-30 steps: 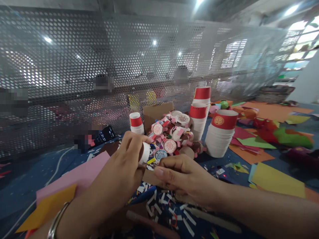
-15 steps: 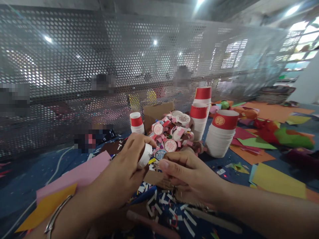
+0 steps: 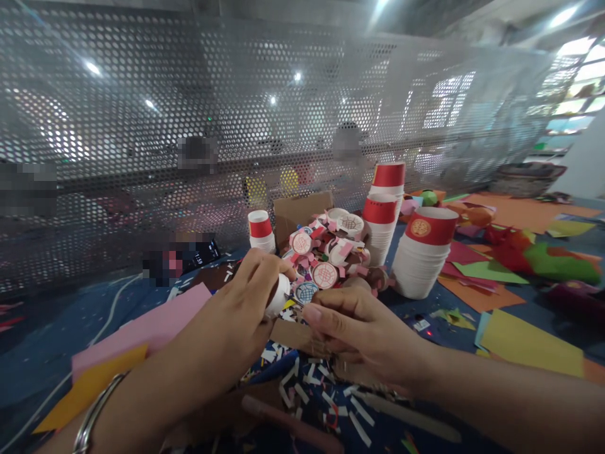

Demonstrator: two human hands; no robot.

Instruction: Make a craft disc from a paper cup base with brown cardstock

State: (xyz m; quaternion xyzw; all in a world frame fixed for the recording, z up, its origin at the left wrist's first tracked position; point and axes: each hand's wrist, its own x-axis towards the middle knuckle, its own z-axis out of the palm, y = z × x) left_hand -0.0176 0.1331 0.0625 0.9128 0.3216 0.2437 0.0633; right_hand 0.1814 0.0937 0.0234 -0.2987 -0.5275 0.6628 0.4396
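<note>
My left hand (image 3: 250,290), with a metal bangle at the wrist, is closed around a small white paper cup (image 3: 278,297), tilted toward the right. Much of the cup is hidden by my fingers. To its right, my right hand (image 3: 347,318) is closed in a pinch. A thin dark thing shows between its fingertips and the cup, too small to name. Just beyond both hands lies a heap of cut paper cup bottoms (image 3: 325,275) with red or blue round prints and pink strips. Scraps of white paper (image 3: 302,394) are strewn below the hands.
Stacks of red and white paper cups (image 3: 420,268) stand right of the heap; a smaller stack (image 3: 261,232) is at its left. Coloured paper (image 3: 534,347) lies right, pink paper (image 3: 142,328) left. A phone (image 3: 201,253) rests near the perforated metal screen (image 3: 283,126).
The white cup has turned slightly in my left hand, and the thin dark thing shows more plainly beside it. The view has shifted a little.
</note>
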